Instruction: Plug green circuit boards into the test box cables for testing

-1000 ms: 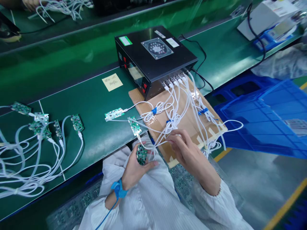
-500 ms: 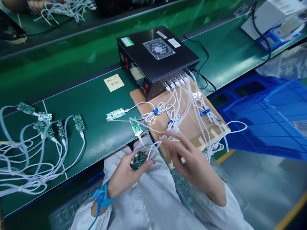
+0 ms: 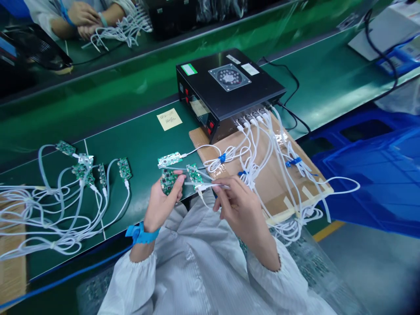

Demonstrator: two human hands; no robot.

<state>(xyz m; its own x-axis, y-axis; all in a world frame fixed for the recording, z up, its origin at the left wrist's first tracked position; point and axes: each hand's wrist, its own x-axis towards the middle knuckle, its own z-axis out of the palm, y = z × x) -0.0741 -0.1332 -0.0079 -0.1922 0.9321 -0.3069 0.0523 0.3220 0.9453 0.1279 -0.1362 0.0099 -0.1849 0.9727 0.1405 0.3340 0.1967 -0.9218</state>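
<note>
Between the thumb and fingers of my left hand (image 3: pixel 164 197) is a green circuit board (image 3: pixel 169 180), held over the bench's front edge. My right hand (image 3: pixel 234 197) pinches thin white cable (image 3: pixel 211 186) a short way to the right; its fingertips partly cover the strands. In the gap between the hands, a second circuit board (image 3: pixel 194 175) lies at the bench edge with a white plug at its lower end. Behind them, a third board (image 3: pixel 169 159) is joined to a white lead on its right side.
A black box with a fan (image 3: pixel 229 78) has several white cables plugged in, running over a cardboard sheet (image 3: pixel 278 175). Cabled boards (image 3: pixel 83 173) lie at left. A yellow note (image 3: pixel 169 119), a blue bin (image 3: pixel 370 175) and a co-worker's hands (image 3: pixel 87 18) also show.
My left hand has lifted the board from above my lap to the bench edge. My right hand's fingers have closed on the cable. The view has shifted, bringing the co-worker's hands further in.
</note>
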